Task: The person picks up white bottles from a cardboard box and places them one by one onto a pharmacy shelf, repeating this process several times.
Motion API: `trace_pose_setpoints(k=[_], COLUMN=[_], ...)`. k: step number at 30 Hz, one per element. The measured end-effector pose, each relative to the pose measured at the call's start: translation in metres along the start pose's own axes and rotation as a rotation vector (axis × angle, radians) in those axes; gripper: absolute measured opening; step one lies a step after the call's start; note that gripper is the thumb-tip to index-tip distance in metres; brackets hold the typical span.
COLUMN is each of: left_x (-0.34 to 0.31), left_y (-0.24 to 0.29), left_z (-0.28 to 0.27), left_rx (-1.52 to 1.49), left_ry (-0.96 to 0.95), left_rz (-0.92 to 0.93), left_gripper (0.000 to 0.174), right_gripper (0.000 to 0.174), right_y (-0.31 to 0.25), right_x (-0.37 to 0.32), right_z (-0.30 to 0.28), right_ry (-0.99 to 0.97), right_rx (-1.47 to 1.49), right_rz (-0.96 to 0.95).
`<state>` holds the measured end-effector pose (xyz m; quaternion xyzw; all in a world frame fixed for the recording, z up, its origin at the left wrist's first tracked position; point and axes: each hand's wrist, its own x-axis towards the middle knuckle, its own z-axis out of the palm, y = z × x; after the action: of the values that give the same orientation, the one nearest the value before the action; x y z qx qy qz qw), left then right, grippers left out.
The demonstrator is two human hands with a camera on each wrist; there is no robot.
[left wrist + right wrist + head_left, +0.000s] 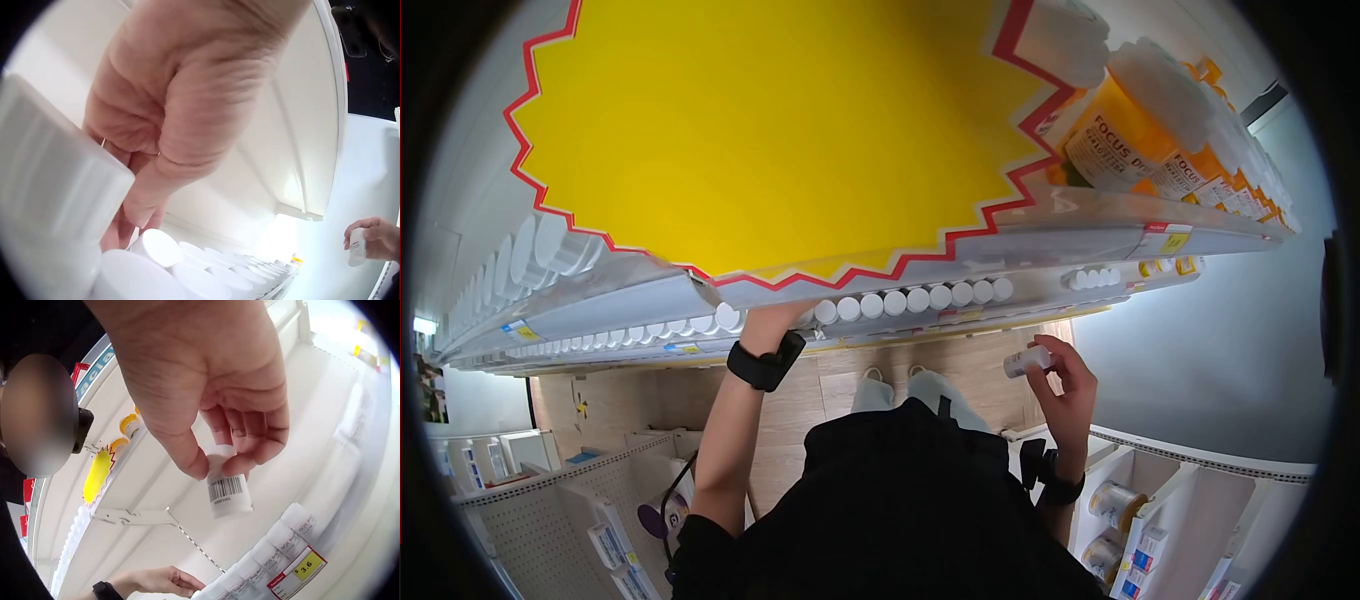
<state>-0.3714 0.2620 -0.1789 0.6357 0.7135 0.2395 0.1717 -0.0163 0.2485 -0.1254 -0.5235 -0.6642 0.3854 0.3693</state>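
Note:
My right hand pinches a small white bottle between thumb and fingertips, out in front of the shelf. A barcode label shows on this bottle in the right wrist view. My left hand reaches in over the lower shelf, among rows of white-capped bottles. In the left wrist view, the fingertips of the left hand point down right beside a round white cap. From the right wrist view, the fingers of that hand look loosely extended at the end of the bottle row.
A large yellow sign with a red jagged edge hangs over the shelf. Orange tubs stand on the upper shelf at right. A price tag is fixed at the shelf front. Behind me are low white shelves with tins.

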Motion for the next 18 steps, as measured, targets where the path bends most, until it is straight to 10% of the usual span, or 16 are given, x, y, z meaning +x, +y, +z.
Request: trace_pose_setpoints(k=[18], left_x=[-0.001], left_y=[0.008], left_z=[-0.012], left_rx=[0.208], left_ry=[0.185], left_rz=[0.187], left_gripper=[0.023], right_gripper=[0.032], right_y=[0.009], right_x=[0.065], right_z=[-0.038], right_ry=[0.085], right_rx=[-0.2], right_rz=[-0.216])
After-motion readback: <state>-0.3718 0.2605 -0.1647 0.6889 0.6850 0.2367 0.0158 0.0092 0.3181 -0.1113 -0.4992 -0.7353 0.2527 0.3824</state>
